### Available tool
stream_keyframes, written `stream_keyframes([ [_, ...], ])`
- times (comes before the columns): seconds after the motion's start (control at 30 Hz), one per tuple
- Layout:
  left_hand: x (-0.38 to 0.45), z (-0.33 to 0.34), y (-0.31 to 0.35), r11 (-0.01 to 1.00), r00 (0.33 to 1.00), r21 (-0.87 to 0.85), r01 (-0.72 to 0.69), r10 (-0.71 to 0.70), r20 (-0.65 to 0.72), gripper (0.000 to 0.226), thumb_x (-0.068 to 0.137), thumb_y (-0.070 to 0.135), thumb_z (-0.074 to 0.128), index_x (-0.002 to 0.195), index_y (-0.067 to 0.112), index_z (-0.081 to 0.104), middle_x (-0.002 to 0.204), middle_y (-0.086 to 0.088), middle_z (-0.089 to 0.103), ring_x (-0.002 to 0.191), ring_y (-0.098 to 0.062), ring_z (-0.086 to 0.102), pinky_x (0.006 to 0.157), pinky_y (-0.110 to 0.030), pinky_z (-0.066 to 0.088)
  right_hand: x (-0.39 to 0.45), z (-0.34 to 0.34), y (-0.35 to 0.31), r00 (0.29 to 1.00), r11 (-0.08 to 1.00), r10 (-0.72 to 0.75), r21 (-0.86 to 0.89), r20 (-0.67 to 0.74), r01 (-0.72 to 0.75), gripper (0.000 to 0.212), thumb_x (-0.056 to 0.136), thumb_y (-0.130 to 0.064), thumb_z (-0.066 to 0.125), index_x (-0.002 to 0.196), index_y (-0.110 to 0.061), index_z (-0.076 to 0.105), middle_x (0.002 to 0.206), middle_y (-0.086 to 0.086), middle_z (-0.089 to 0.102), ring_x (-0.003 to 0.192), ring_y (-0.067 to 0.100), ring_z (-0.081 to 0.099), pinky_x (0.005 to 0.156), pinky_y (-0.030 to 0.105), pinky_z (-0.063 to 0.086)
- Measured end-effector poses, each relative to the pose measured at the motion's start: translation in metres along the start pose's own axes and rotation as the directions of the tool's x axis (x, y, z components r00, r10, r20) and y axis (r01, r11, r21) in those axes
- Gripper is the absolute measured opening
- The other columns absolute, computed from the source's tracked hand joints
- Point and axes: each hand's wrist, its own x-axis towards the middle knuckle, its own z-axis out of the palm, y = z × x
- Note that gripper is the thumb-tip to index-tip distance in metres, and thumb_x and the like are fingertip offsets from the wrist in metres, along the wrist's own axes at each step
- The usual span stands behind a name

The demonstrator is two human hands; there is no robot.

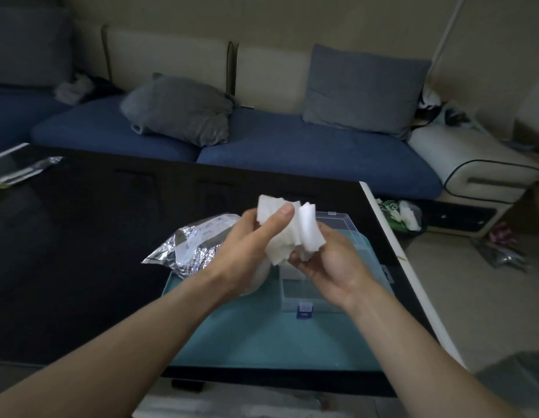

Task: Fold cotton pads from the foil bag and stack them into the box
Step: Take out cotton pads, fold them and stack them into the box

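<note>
Above the teal mat (262, 336) on the dark glossy surface (81, 236), a bunch of white cotton pads (292, 230) is held up between both hands. Left hand (247, 239): fingers curled round the bunch from the left, thumb pressed across its front. Right hand (328, 260): cupped under and against the right side of the bunch, fingers curled on it. Clear plastic box (337, 233): on the mat directly beneath the hands, lid open toward the far side, blue clasp (304, 310) at its near edge. Crumpled foil bag (196, 245): lying just left of the box, partly on the mat's far-left corner. Second foil wrapper (24, 170): at the surface's far-left edge. Blue sofa (292, 152) with grey cushions (364, 89): beyond the surface.
</note>
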Motion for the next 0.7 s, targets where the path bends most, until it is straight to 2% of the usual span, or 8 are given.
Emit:
stream_keyframes([
  [0.1,0.001,0.000,-0.005,0.989,0.979,-0.065,0.135,-0.123,0.164,0.057,0.089,0.038,0.065,0.115,-0.012,0.056,0.098,-0.024,0.060,0.077,-0.024,0.061,0.063,-0.025,0.048,-0.004,0.011,0.011,0.989,0.972,-0.102,-0.221,-0.107,0.076,0.014,0.095,-0.018,0.068,0.103,-0.007,0.070,0.095,0.011,0.076,0.076,0.023,0.073,0.062,0.034,0.057],
  [0.23,0.000,0.001,-0.005,0.965,0.972,-0.122,0.233,-0.227,0.066,0.020,0.099,0.011,0.049,0.108,-0.002,0.062,0.090,-0.017,0.071,0.065,-0.020,0.064,0.052,-0.026,0.050,-0.004,0.012,0.017,0.900,0.717,-0.410,-0.662,-0.149,0.218,0.011,0.090,-0.021,0.075,0.094,-0.026,0.065,0.100,-0.002,0.066,0.085,0.012,0.067,0.070,0.033,0.061],
  [0.3,-0.001,-0.002,-0.004,0.942,0.958,-0.172,0.288,-0.286,0.040,0.020,0.101,0.010,0.041,0.103,-0.001,0.058,0.075,-0.014,0.068,0.052,-0.018,0.063,0.047,-0.025,0.050,-0.004,0.011,0.017,0.878,0.646,-0.466,-0.720,-0.108,0.254,0.019,0.087,-0.021,0.077,0.091,-0.032,0.062,0.100,-0.005,0.061,0.083,0.006,0.062,0.072,0.027,0.059],
  [0.37,-0.001,-0.006,-0.001,0.918,0.938,-0.207,0.338,-0.346,-0.002,0.025,0.100,0.012,0.039,0.104,-0.004,0.058,0.079,-0.016,0.071,0.055,-0.020,0.065,0.048,-0.023,0.049,-0.005,0.012,0.014,0.894,0.678,-0.444,-0.678,-0.070,0.284,0.018,0.086,-0.017,0.077,0.092,-0.029,0.065,0.092,-0.005,0.064,0.077,0.004,0.064,0.068,0.026,0.059],
  [0.47,0.005,-0.015,-0.002,0.884,0.910,-0.273,0.378,-0.410,-0.065,0.045,0.089,0.014,0.049,0.129,-0.007,0.049,0.118,-0.029,0.065,0.089,-0.033,0.062,0.077,-0.034,0.047,-0.007,0.006,0.008,0.941,0.712,-0.337,-0.663,-0.037,0.230,0.030,0.079,-0.016,0.085,0.101,-0.023,0.067,0.096,-0.003,0.067,0.083,0.007,0.067,0.062,0.019,0.058],
  [0.53,0.006,-0.019,-0.003,0.896,0.906,-0.212,0.389,-0.414,-0.086,0.042,0.088,0.016,0.052,0.125,-0.002,0.053,0.110,-0.027,0.068,0.087,-0.034,0.064,0.088,-0.040,0.041,-0.007,0.001,0.004,0.967,0.721,-0.252,-0.673,-0.036,0.163,0.037,0.073,-0.014,0.090,0.102,-0.021,0.068,0.098,-0.002,0.069,0.085,0.010,0.070,0.065,0.020,0.059],
  [0.6,0.007,-0.021,-0.009,0.931,0.926,-0.074,0.356,-0.363,-0.107,0.024,0.093,0.015,0.050,0.113,0.003,0.059,0.096,-0.020,0.071,0.082,-0.032,0.066,0.085,-0.040,0.045,-0.006,-0.003,0.003,0.983,0.741,-0.183,-0.661,-0.031,0.117,0.035,0.070,-0.007,0.090,0.096,-0.019,0.070,0.095,0.001,0.072,0.083,0.013,0.073,0.071,0.030,0.062],
  [0.7,0.007,-0.021,-0.013,0.963,0.961,0.043,0.267,-0.263,-0.087,0.015,0.098,0.005,0.050,0.106,0.000,0.061,0.090,-0.017,0.073,0.075,-0.026,0.070,0.069,-0.035,0.055,-0.006,-0.008,0.000,0.995,0.787,-0.096,-0.615,-0.036,0.053,0.031,0.071,0.000,0.087,0.093,-0.013,0.071,0.091,0.009,0.076,0.077,0.017,0.075,0.067,0.028,0.061],
])
